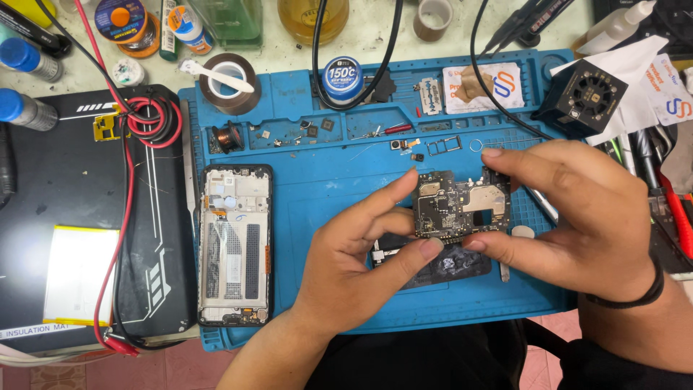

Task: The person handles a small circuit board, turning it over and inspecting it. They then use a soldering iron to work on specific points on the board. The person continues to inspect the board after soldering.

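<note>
Underneath everything, a pale, cluttered desk [375,36], and on it a large blue silicone repair mat [346,289] with shallow compartments along its far edge. Left of that, a black rectangular insulation pad [65,180] carrying a white-and-yellow flat battery pack [79,274] and looped red and black test leads [155,119]. On the mat's left side, lying flat, an opened black smartphone frame [234,244] with its pale inner chassis showing. Above the mat's middle, held up off the surface, a dark rectangular phone circuit board [462,206] with silver metal shields — pinched from both sides. Left hand [354,267] closing its grip on the board's left and lower edge, thumb below, forefinger on the side. Right hand [585,217], a black band at the wrist, clamping its grip on the right edge, forefinger over the top corner and thumb under the bottom. Directly beneath the board, a dark flat part [440,266] resting on the mat, partly hidden. Farther back — a brown roll of tape [229,85], a small coil of copper wire [227,137], a razor blade [430,95], and a silver SIM tray [444,146].
</note>
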